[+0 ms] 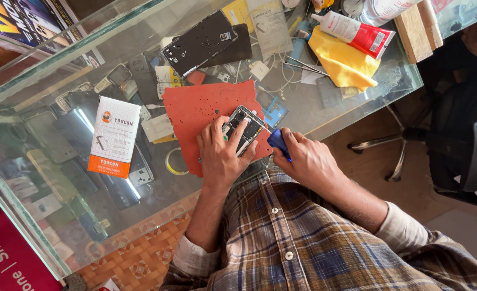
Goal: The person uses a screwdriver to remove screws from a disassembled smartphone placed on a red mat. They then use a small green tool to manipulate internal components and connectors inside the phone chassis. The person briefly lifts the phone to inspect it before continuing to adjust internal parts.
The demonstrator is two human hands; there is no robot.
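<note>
An opened phone (246, 125) with its inner parts showing lies on a red-orange mat (195, 108) on the glass counter. My left hand (220, 153) presses down on it, fingers spread over its lower half. My right hand (305, 159) grips a blue-handled screwdriver (277, 141), whose thin tip touches the phone's right edge. Both wrists rest near the counter's front edge, above my plaid shirt.
A dark phone back panel (198, 43) with small screws on it lies behind the mat. A white and orange box (113, 136) sits to the left. A yellow cloth (343, 62), a red-white tube (357, 31), tweezers (303, 66) and wooden blocks (419, 27) lie at right. A chair (454, 140) stands beside the counter.
</note>
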